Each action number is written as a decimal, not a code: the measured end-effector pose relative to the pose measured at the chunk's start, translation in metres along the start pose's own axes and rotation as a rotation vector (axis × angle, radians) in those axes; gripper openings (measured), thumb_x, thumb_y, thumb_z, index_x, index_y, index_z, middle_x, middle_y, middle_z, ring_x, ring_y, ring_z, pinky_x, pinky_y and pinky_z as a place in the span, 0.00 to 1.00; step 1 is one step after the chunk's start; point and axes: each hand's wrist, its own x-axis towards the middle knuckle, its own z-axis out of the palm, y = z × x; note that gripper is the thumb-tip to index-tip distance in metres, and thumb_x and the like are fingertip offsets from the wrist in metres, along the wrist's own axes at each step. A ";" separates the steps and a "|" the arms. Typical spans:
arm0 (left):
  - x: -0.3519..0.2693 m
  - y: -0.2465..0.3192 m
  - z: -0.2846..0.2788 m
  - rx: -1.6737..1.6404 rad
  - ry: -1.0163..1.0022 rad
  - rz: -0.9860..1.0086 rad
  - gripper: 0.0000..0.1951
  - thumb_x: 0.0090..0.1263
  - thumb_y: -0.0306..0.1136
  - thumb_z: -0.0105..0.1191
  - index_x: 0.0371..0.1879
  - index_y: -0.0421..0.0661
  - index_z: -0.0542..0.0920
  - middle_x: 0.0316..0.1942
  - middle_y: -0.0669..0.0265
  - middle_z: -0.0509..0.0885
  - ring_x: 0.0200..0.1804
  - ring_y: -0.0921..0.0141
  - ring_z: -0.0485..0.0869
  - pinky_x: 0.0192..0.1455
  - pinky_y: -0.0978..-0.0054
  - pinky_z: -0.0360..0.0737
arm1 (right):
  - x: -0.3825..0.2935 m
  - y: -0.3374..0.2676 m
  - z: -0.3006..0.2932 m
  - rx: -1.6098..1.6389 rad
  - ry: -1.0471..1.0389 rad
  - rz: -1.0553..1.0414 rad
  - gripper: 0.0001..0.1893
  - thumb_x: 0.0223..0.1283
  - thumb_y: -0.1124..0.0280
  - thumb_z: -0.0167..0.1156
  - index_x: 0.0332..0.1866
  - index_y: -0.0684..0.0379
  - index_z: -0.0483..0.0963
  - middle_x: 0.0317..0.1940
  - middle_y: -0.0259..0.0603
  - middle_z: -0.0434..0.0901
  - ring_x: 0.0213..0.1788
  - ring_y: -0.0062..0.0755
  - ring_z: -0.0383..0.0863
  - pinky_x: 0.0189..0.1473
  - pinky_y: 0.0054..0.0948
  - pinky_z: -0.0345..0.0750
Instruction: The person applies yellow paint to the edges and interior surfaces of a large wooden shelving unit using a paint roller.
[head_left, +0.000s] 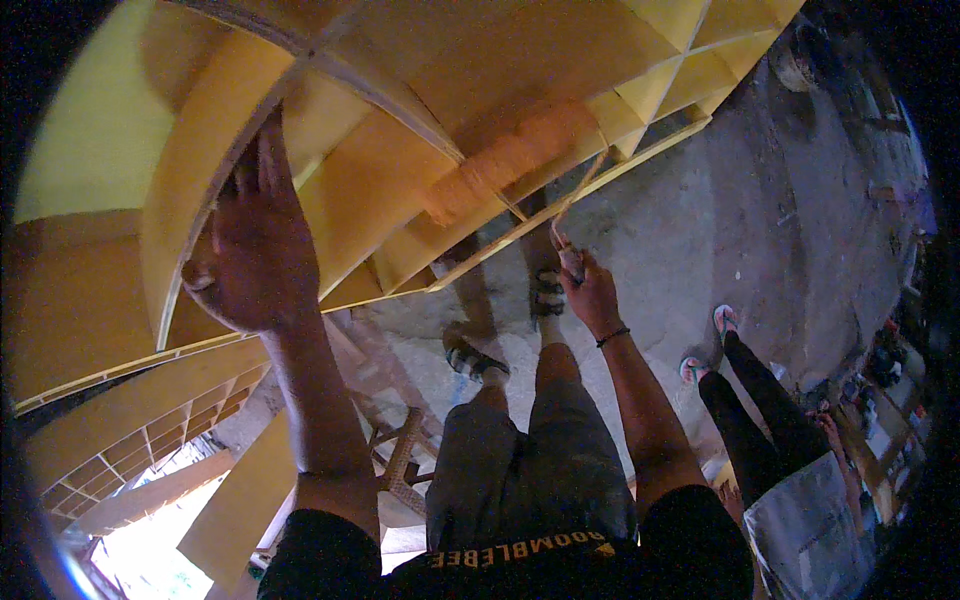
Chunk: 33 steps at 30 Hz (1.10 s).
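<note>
A large wooden frame with curved ribs (176, 255) and yellowish panels fills the upper left of the head view. My left hand (262, 247) rests against a curved rib, its thumb at the rib's left edge and its fingers extended along the right side; the fingertips are in shadow. In my right hand (592, 289) is the handle of a paint roller (517, 161), whose thin frame bends up over the structure's lower rail (487, 259). The roller's orange sleeve is motion-blurred and lies over a panel between ribs; whether it touches the panel cannot be told.
Another person stands at the right in dark trousers (742, 405) and flip-flops, beside a grey sheet-like object (810, 517). A wooden stool or stand (405, 457) is near my legs. At the lower left are a gridded wooden frame (142, 450) and a loose panel (240, 495).
</note>
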 end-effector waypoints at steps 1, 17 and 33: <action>0.000 0.000 0.001 -0.011 0.007 -0.013 0.52 0.53 0.36 0.63 0.75 0.26 0.49 0.79 0.39 0.48 0.83 0.47 0.40 0.86 0.51 0.40 | -0.003 0.004 0.002 0.020 0.005 -0.005 0.27 0.58 0.59 0.70 0.58 0.63 0.74 0.35 0.56 0.86 0.35 0.59 0.86 0.40 0.50 0.82; 0.025 0.076 0.063 2.082 -0.397 0.247 0.34 0.70 0.47 0.62 0.70 0.40 0.70 0.71 0.54 0.74 0.70 0.54 0.75 0.71 0.52 0.72 | 0.008 -0.078 -0.047 0.163 0.051 -0.081 0.25 0.62 0.59 0.67 0.58 0.66 0.76 0.34 0.60 0.85 0.34 0.63 0.85 0.38 0.51 0.83; 0.038 0.056 0.043 2.215 -0.682 0.124 0.47 0.65 0.57 0.63 0.77 0.41 0.59 0.76 0.51 0.65 0.76 0.50 0.64 0.76 0.51 0.63 | 0.038 -0.135 -0.062 0.190 0.174 -0.084 0.18 0.62 0.64 0.65 0.51 0.66 0.76 0.33 0.59 0.84 0.38 0.62 0.85 0.38 0.49 0.81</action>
